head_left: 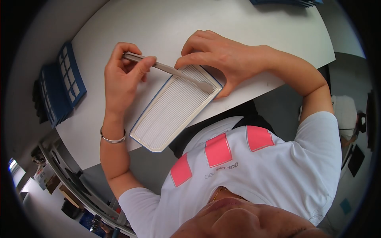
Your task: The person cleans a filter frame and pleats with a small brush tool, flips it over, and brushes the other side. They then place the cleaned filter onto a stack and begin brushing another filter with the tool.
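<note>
My left hand (123, 73) is closed around the handle of a slim tool (160, 66) with a grey-brown handle and a paler, widened tip; I cannot tell if it is a brush or a spatula. The tip rests on or just above the pleats of a white air filter (170, 105) with a thin blue edge. The filter lies slantwise, its near end reaching past the table edge. My right hand (224, 53) grips the filter's far end across its width, fingers at the far corner and thumb at the near one.
A white table (147, 23) lies under the work. On its left side stand blue gridded frames (65, 79), and another blue piece (285, 3) is at the far edge. A grey shelf or counter with mixed items (75, 186) is at lower left.
</note>
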`<action>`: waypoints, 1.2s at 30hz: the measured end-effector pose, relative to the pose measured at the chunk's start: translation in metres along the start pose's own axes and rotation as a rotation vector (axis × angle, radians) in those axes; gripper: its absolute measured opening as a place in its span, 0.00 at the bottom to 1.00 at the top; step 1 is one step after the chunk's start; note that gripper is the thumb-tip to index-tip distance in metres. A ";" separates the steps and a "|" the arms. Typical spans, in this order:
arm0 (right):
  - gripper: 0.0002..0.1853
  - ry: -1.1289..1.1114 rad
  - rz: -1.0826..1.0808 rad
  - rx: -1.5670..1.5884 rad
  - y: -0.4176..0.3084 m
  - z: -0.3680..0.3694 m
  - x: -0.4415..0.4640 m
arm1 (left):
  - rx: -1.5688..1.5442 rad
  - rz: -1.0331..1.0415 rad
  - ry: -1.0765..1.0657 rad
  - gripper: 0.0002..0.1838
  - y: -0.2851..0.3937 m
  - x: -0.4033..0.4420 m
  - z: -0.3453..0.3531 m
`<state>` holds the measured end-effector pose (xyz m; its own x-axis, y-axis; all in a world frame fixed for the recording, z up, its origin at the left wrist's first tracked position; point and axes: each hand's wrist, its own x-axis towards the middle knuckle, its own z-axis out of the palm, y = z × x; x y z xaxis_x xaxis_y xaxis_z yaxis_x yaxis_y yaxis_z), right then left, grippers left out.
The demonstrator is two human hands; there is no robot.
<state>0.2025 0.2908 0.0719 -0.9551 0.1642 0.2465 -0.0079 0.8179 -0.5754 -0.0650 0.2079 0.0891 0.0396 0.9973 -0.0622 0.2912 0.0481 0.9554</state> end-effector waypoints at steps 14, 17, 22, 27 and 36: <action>0.46 0.029 0.025 0.023 -0.003 -0.002 0.001 | 0.057 0.177 0.171 0.16 -0.002 -0.003 -0.018; 0.47 0.038 0.018 0.005 -0.003 -0.001 0.001 | 0.014 0.076 0.087 0.16 -0.004 -0.001 -0.008; 0.47 0.030 0.010 0.035 0.000 0.000 0.000 | 0.026 0.180 0.206 0.16 -0.006 0.001 -0.016; 0.47 0.042 0.008 0.038 0.001 0.000 0.000 | 0.058 0.269 0.196 0.16 -0.006 -0.001 -0.027; 0.52 0.051 0.041 0.042 -0.001 0.000 -0.001 | 0.050 0.289 0.233 0.16 -0.010 0.002 -0.019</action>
<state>0.2037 0.2900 0.0726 -0.9384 0.2260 0.2612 0.0173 0.7861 -0.6179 -0.0856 0.2104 0.0852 -0.0901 0.9555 0.2809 0.3468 -0.2343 0.9082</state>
